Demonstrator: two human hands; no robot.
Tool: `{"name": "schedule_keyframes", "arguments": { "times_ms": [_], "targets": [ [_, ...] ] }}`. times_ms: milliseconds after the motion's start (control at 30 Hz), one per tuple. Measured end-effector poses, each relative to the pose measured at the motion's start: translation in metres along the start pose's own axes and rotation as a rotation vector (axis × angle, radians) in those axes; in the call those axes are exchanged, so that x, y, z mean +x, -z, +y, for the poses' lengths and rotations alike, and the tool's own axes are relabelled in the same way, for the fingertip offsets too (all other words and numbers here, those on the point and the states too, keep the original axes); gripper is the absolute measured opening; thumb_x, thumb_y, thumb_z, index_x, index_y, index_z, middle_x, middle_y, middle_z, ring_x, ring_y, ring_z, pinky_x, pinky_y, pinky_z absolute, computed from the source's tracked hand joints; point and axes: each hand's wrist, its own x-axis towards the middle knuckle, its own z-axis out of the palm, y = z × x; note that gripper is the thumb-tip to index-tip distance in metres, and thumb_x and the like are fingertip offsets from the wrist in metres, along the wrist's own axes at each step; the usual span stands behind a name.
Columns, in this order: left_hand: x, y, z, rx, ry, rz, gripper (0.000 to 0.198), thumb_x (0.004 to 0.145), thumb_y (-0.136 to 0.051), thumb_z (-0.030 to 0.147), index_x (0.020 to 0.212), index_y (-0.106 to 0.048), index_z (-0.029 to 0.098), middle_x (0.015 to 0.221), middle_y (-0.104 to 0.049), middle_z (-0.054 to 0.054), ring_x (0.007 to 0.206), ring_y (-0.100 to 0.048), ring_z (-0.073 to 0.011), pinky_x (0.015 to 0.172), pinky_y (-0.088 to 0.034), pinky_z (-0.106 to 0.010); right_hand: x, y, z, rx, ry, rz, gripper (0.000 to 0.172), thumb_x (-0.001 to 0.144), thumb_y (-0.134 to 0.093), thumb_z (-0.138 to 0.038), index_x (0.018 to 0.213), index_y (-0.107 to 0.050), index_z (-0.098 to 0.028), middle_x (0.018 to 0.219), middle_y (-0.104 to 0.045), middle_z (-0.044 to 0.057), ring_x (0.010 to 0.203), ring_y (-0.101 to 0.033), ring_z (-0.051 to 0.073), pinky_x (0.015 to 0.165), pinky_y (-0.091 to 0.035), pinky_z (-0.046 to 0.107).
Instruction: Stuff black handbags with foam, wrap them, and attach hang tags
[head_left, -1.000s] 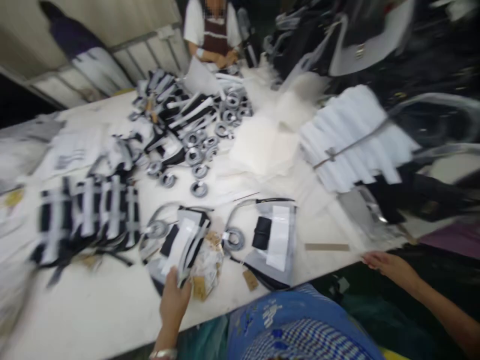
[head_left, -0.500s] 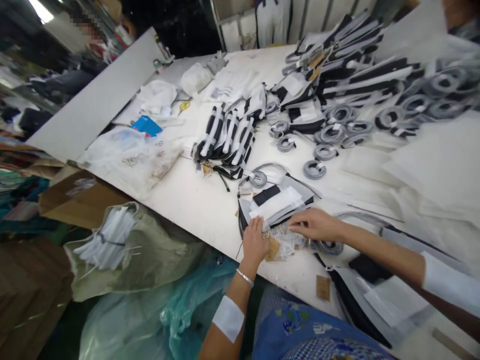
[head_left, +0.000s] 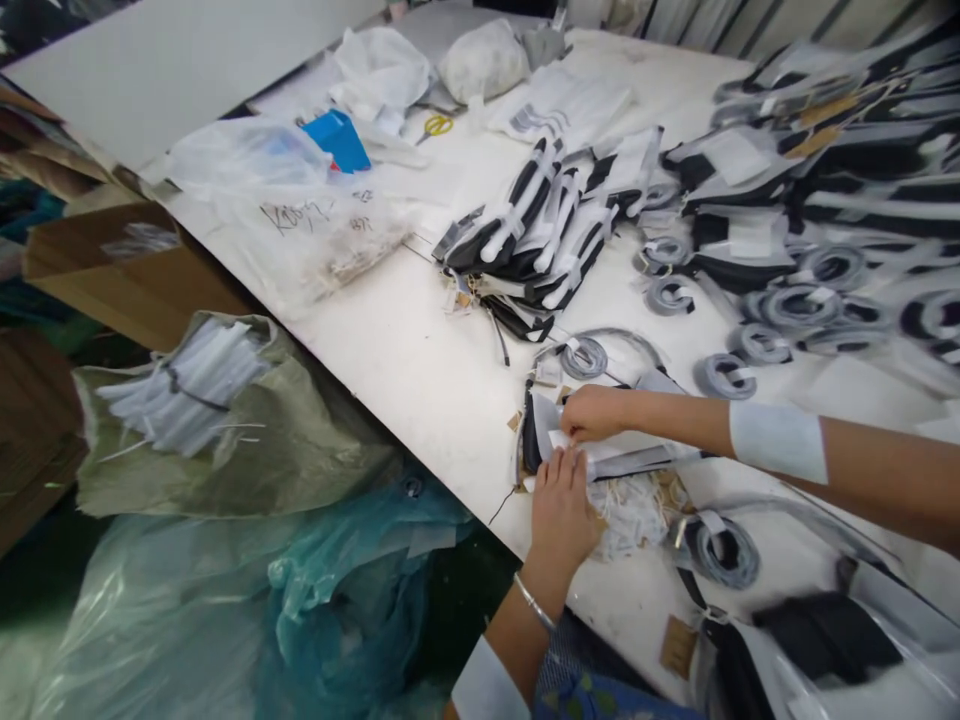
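On the table's near edge lies a black and grey bag (head_left: 634, 462) in clear plastic wrapping, partly covered by my right forearm. My right hand (head_left: 594, 413) bends over its left part with fingers closed, pressed at a white piece on it; what they pinch, if anything, is hidden. Just below, my left hand (head_left: 562, 508) lies with outstretched fingers on the bag's near edge. Against my left hand's right side is a loose pile of small white tags and strings (head_left: 628, 515). A coiled grey strap (head_left: 583, 357) sits behind the bag.
Several wrapped bags (head_left: 536, 235) are stacked farther back. More coiled straps (head_left: 726, 376) and bags spread to the right. Another wrapped bag (head_left: 825, 635) lies at the front right. Beyond the table's left edge are a sack of white rolls (head_left: 187, 390) and a cardboard box (head_left: 127, 270).
My right hand has moved left from the tag pile onto the bag and now bends over it. My left hand stays at the bag's near edge. The view has shifted closer.
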Motion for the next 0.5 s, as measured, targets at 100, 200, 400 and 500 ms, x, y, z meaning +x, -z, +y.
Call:
{"name": "schedule_keyframes", "arguments": {
  "times_ms": [100,200,400,500],
  "targets": [
    [0.0,-0.001,0.0,-0.02,0.009,-0.008,0.071,0.082,-0.052,0.022,0.151,-0.035,0.013,0.161,-0.032,-0.01,0.148,-0.027,-0.0289,0.121,-0.025,-0.048,0.016,0.002,0.001,-0.038,0.011,-0.06,0.004,0.072,-0.073,-0.02,0.07,-0.075,-0.023,0.068,-0.072,0.002,0.07,-0.064,0.019,0.066,-0.039,0.027],
    [0.0,-0.001,0.0,-0.015,0.01,-0.015,0.072,0.082,-0.053,0.023,0.151,-0.035,0.013,0.161,-0.03,-0.011,0.147,-0.028,-0.0287,0.121,-0.026,-0.047,0.03,0.0,0.0,-0.059,0.012,-0.099,0.008,0.066,-0.076,-0.017,0.062,-0.07,-0.021,0.063,-0.069,0.001,0.072,-0.065,0.02,0.072,-0.042,0.028],
    [0.001,-0.004,-0.001,-0.013,0.019,0.002,0.073,0.08,-0.054,0.021,0.15,-0.037,0.014,0.161,-0.031,-0.01,0.147,-0.028,-0.0268,0.121,-0.026,-0.045,0.038,-0.008,-0.007,-0.091,-0.017,-0.101,0.007,0.072,-0.069,-0.009,0.065,-0.066,-0.011,0.068,-0.071,0.003,0.085,-0.063,0.018,0.089,-0.041,0.033],
    [0.002,-0.006,-0.002,-0.011,0.028,0.009,0.072,0.079,-0.054,0.02,0.149,-0.037,0.015,0.16,-0.033,-0.01,0.147,-0.029,-0.0267,0.121,-0.027,-0.045,0.039,-0.008,-0.009,-0.114,-0.011,-0.102,0.004,0.074,-0.068,-0.01,0.07,-0.067,-0.01,0.074,-0.073,0.004,0.088,-0.063,0.018,0.091,-0.042,0.035]
  ]
}}
